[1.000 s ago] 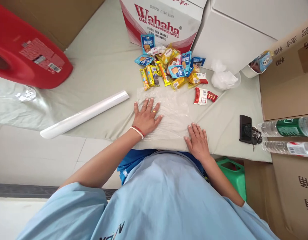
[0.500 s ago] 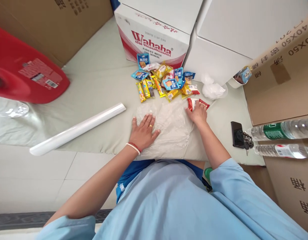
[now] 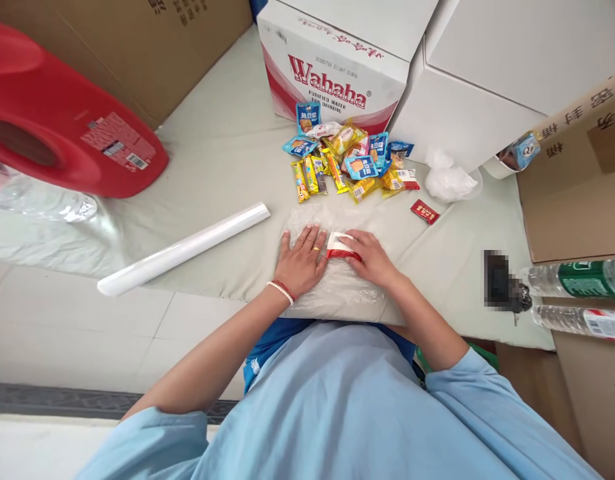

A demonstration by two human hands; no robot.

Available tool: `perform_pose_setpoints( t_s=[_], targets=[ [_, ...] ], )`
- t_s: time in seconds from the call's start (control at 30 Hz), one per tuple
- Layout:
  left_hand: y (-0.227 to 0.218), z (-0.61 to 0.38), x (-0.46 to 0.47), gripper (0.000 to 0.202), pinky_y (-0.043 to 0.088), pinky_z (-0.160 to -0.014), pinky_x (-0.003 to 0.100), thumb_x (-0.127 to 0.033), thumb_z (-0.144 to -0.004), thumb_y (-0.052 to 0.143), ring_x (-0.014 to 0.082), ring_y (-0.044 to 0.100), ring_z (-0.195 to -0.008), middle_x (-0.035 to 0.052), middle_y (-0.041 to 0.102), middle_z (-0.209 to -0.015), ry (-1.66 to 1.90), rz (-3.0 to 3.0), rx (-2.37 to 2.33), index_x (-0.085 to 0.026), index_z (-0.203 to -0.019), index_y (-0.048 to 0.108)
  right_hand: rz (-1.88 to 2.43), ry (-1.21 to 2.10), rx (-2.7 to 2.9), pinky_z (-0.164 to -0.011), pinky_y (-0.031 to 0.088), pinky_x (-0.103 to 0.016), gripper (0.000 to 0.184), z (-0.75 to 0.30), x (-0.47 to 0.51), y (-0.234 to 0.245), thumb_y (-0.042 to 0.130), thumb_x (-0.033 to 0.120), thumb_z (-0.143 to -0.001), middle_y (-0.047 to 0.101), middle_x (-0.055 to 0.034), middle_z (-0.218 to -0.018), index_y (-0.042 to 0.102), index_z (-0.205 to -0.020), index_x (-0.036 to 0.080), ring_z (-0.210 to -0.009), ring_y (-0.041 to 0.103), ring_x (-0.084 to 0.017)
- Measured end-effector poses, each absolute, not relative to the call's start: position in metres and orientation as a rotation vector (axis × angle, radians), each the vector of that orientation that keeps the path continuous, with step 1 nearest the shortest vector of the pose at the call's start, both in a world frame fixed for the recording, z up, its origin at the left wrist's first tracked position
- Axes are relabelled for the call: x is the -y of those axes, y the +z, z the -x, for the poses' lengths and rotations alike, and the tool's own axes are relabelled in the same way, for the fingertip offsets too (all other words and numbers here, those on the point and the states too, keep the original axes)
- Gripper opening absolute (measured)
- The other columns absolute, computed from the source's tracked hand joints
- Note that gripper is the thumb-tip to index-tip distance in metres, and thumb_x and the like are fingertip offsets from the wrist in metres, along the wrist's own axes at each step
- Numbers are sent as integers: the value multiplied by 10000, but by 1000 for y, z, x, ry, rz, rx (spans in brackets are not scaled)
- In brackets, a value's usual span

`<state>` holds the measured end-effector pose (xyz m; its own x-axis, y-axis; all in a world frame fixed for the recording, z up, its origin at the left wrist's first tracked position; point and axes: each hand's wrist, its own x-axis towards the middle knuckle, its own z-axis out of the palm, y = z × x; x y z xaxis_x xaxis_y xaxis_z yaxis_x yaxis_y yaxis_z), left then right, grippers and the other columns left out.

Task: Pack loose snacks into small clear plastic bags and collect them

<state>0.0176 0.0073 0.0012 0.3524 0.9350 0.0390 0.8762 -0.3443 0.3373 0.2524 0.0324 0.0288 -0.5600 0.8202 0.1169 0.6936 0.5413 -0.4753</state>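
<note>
My left hand lies flat with its fingers spread on a thin clear plastic sheet or bag at the table's near edge. Just to its right, my right hand has its fingers on a red-and-white snack packet, which rests over the plastic. Part of that packet is hidden under the fingers. Beyond both hands lies a pile of small wrapped snacks, in blue, yellow and red wrappers. A small red packet lies apart from the pile, to the right.
A white roll lies left of the plastic, with a large red jug behind it. At the back stands a Wahaha water carton. On the right are a crumpled white bag, a blurred dark object and two water bottles.
My right hand has brought the red-and-white packet left from the right edge of the plastic to beside my left hand. The small red packet stays behind. The whole view has shifted slightly.
</note>
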Motion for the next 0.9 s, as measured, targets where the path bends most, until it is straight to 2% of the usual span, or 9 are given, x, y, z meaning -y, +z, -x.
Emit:
perform_pose_setpoints(
  t_s=[0.17,0.3,0.43,0.5,0.63,0.77,0.83,0.9],
  targets=[
    [0,-1,-11,626,-5,-1284,673,-449,-1071,297,320,274,-1604,137,338,-1707,399,-2273,-1735,-214,-1651,324,1288,589,2458,-1238,311,-558,548,-255,-32,-3,531,366,-1022,490,-116,-1600,506,-1561,271,-1473,420,-294],
    [1,9,-13,642,-58,-1274,686,-471,-1064,319,326,249,-1612,130,306,-1720,391,-2256,-1733,-225,-1657,302,1250,646,2443,-1206,364,-558,509,-261,-30,7,530,346,-1018,544,-123,-1530,563,-1520,266,-1415,463,-297],
    [2,8,-12,665,-69,-1275,682,-488,-1058,345,324,221,-1622,133,275,-1731,383,-2244,-1722,-233,-1668,269,1316,611,2372,-1172,407,-575,485,-258,-24,27,512,313,-1015,569,-111,-1468,595,-1493,314,-1381,476,-308],
    [3,8,-12,668,-73,-1276,680,-490,-1059,351,325,215,-1623,134,273,-1730,369,-2241,-1725,-235,-1670,264,1315,535,2359,-1195,378,-587,497,-252,-24,35,500,303,-1018,542,-105,-1501,576,-1509,331,-1410,460,-313],
    [4,8,-12,663,-69,-1276,684,-496,-1062,353,326,221,-1621,127,272,-1731,368,-2233,-1718,-250,-1671,264,1289,479,2537,-1263,246,-621,512,-242,-25,32,482,263,-1027,495,-82,-1580,547,-1528,349,-1501,396,-309],
    [5,10,-12,644,-57,-1281,680,-500,-1065,348,319,217,-1624,121,262,-1735,389,-2226,-1715,-267,-1663,295,1357,531,2673,-1266,175,-674,519,-244,-24,24,493,333,-1051,407,-94,-1670,490,-1570,318,-1572,291,-343],
    [4,10,-12,635,-55,-1279,687,-505,-1066,341,322,217,-1624,125,260,-1736,385,-2228,-1718,-270,-1656,315,1330,612,2672,-1256,211,-677,574,-250,-30,29,543,432,-1032,356,-107,-1699,462,-1587,306,-1579,277,-362],
    [4,10,-13,632,-54,-1274,698,-509,-1065,341,330,220,-1622,128,261,-1735,379,-2232,-1722,-273,-1651,330,1317,658,2585,-1242,307,-618,610,-256,-48,38,544,501,-1022,379,-126,-1682,454,-1587,291,-1549,346,-341]
  ],
)
